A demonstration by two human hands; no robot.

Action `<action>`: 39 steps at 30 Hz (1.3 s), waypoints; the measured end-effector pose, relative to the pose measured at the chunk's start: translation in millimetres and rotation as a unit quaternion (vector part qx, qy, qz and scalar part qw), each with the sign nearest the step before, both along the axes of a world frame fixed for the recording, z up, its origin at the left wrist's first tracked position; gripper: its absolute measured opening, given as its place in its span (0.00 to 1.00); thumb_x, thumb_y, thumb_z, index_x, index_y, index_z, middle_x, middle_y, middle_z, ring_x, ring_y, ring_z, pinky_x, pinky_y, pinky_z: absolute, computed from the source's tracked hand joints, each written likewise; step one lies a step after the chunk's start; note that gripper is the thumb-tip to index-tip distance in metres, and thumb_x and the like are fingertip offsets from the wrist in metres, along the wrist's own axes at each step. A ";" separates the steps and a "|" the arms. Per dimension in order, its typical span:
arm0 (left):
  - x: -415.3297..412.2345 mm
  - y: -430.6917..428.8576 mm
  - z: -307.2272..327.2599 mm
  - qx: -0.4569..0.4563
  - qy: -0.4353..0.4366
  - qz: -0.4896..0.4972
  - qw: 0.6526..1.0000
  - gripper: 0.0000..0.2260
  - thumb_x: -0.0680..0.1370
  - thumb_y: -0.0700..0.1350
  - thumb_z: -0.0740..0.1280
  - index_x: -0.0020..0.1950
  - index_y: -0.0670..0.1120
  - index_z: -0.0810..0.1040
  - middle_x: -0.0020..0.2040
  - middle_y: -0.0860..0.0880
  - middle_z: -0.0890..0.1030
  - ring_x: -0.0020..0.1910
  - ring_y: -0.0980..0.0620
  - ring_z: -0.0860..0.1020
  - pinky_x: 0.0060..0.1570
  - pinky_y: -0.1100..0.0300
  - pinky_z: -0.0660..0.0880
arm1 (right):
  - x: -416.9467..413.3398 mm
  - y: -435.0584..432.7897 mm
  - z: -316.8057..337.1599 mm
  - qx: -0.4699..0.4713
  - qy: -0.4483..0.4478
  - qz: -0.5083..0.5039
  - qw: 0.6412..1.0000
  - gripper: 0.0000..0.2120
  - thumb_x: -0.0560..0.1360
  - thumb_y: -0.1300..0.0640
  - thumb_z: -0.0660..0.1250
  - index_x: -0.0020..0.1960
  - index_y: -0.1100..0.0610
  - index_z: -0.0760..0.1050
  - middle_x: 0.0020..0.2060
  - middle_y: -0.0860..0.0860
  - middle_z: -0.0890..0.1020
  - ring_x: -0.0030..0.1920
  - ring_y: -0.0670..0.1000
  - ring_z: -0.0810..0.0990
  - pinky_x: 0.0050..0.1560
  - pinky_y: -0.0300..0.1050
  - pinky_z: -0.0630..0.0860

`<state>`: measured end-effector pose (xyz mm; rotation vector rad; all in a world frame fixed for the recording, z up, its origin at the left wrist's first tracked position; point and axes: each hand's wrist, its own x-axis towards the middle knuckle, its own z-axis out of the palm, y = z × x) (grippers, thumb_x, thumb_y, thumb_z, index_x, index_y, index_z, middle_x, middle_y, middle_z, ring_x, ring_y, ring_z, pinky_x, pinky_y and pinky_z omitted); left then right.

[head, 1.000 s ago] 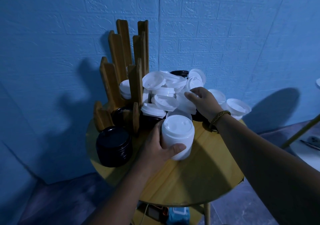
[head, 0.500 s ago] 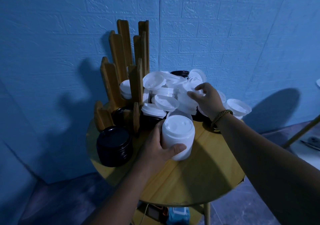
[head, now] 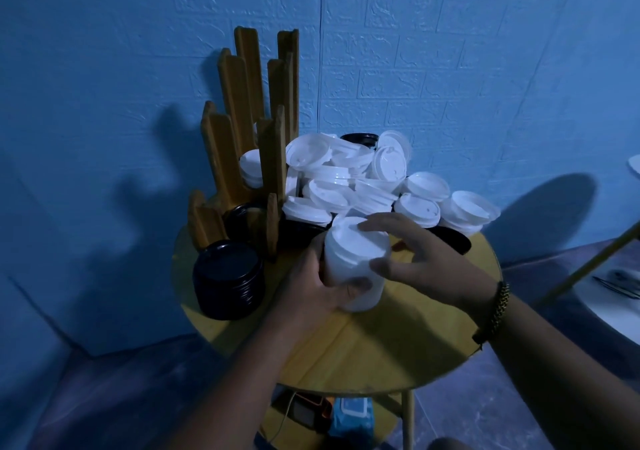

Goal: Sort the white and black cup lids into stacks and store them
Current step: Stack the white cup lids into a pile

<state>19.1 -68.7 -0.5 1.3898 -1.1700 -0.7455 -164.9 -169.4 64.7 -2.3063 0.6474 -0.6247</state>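
Note:
A tall stack of white lids [head: 349, 273] stands on the round wooden table [head: 381, 345], and my left hand [head: 308, 290] grips its side. My right hand [head: 433, 259] reaches over the stack's top, thumb and fingers curled round the rim of the topmost white lid. Behind lies a loose pile of white lids [head: 346, 179], with black lids [head: 453, 238] partly hidden under it. A stack of black lids [head: 227, 276] sits at the table's left. The wooden slotted rack [head: 239, 110] holds some white lids [head: 250, 169] and black lids [head: 242, 219].
The blue brick-pattern wall stands close behind the table. A lower shelf carries a small dark device [head: 304, 411] and a blue pack [head: 353, 415]. A white surface [head: 609, 297] and a slanted yellow rod [head: 588, 266] lie at the right.
My right hand has come back from the loose pile with a white lid and now sits on top of the white stack. My left hand keeps its grip.

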 end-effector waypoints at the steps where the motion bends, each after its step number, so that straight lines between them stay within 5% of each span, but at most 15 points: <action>1: -0.3 0.7 0.6 -0.002 0.006 -0.004 1.000 0.36 0.58 0.62 0.80 0.63 0.74 0.69 0.62 0.66 0.77 0.59 0.70 0.76 0.48 0.68 0.77 | 4.0 2.0 -0.2 0.005 -0.007 -0.003 1.000 0.24 0.68 0.37 0.73 0.63 0.38 0.75 0.65 0.35 0.72 0.67 0.38 0.70 0.62 0.38 0.70; 4: 0.1 3.3 2.2 0.007 0.000 -0.012 1.000 0.35 0.61 0.59 0.80 0.63 0.74 0.69 0.62 0.66 0.77 0.58 0.69 0.76 0.45 0.69 0.76 | 15.1 5.4 0.3 -0.011 -0.026 -0.029 0.999 0.26 0.65 0.30 0.73 0.58 0.40 0.76 0.61 0.39 0.75 0.63 0.40 0.73 0.59 0.38 0.72; 12: 4.0 1.5 1.1 0.006 -0.013 -0.033 0.999 0.40 0.60 0.62 0.78 0.70 0.70 0.67 0.64 0.64 0.77 0.60 0.67 0.76 0.51 0.65 0.76 | 12.3 -2.4 11.2 0.055 0.012 0.041 0.998 0.16 0.72 0.57 0.77 0.57 0.45 0.78 0.65 0.40 0.74 0.67 0.39 0.70 0.65 0.37 0.70; 19: 3.1 4.2 1.6 0.001 -0.022 -0.048 0.999 0.45 0.67 0.59 0.79 0.76 0.72 0.55 0.71 0.63 0.70 0.67 0.63 0.72 0.56 0.62 0.75 | 13.7 -1.3 8.9 0.053 0.034 0.036 0.997 0.14 0.73 0.50 0.76 0.57 0.41 0.78 0.69 0.38 0.71 0.67 0.35 0.69 0.65 0.38 0.70; 23: 3.0 3.3 2.5 -0.006 -0.018 -0.038 0.999 0.43 0.64 0.64 0.78 0.74 0.72 0.61 0.68 0.66 0.74 0.65 0.67 0.74 0.55 0.68 0.75 | 13.1 -10.8 9.9 0.121 -0.109 -0.035 0.986 0.18 0.76 0.46 0.67 0.62 0.52 0.79 0.60 0.44 0.81 0.62 0.43 0.78 0.61 0.40 0.76; 25: 2.1 3.8 2.9 -0.010 -0.022 -0.037 0.999 0.42 0.65 0.63 0.78 0.74 0.72 0.61 0.67 0.68 0.73 0.63 0.71 0.73 0.54 0.68 0.74 | 16.1 -32.3 4.4 0.030 -0.121 -0.154 0.980 0.13 0.80 0.48 0.65 0.61 0.52 0.79 0.57 0.46 0.82 0.59 0.48 0.80 0.58 0.45 0.77; 27: 1.9 3.7 1.9 -0.006 -0.020 -0.036 0.999 0.42 0.65 0.62 0.78 0.74 0.73 0.61 0.67 0.68 0.73 0.63 0.70 0.73 0.56 0.64 0.74 | 21.6 -53.5 -3.5 -0.084 -0.026 -0.226 0.970 0.14 0.82 0.53 0.63 0.65 0.53 0.77 0.61 0.49 0.81 0.64 0.52 0.76 0.63 0.49 0.73; 30: 2.5 3.2 1.9 -0.007 -0.017 -0.031 0.999 0.42 0.64 0.63 0.79 0.73 0.72 0.62 0.68 0.66 0.73 0.64 0.67 0.73 0.60 0.58 0.75 | 34.6 -73.0 -6.5 -0.150 0.081 -0.237 0.957 0.18 0.82 0.56 0.61 0.71 0.55 0.73 0.67 0.53 0.77 0.70 0.56 0.68 0.69 0.53 0.66; 34: 3.2 1.5 0.6 -0.005 -0.016 -0.028 0.999 0.43 0.63 0.63 0.79 0.74 0.72 0.62 0.68 0.65 0.74 0.66 0.64 0.74 0.65 0.52 0.76 | 48.7 -93.3 8.2 -0.177 0.140 -0.208 0.952 0.15 0.80 0.56 0.62 0.67 0.54 0.76 0.62 0.53 0.81 0.63 0.57 0.75 0.64 0.56 0.71; 39: 2.7 -1.2 -1.4 -0.003 -0.014 -0.030 0.999 0.43 0.64 0.62 0.80 0.74 0.70 0.62 0.69 0.64 0.74 0.67 0.60 0.74 0.66 0.45 0.75 | 49.2 -94.6 11.4 -0.153 -0.001 -0.226 0.962 0.08 0.79 0.61 0.65 0.54 0.56 0.82 0.50 0.50 0.85 0.51 0.48 0.79 0.52 0.40 0.72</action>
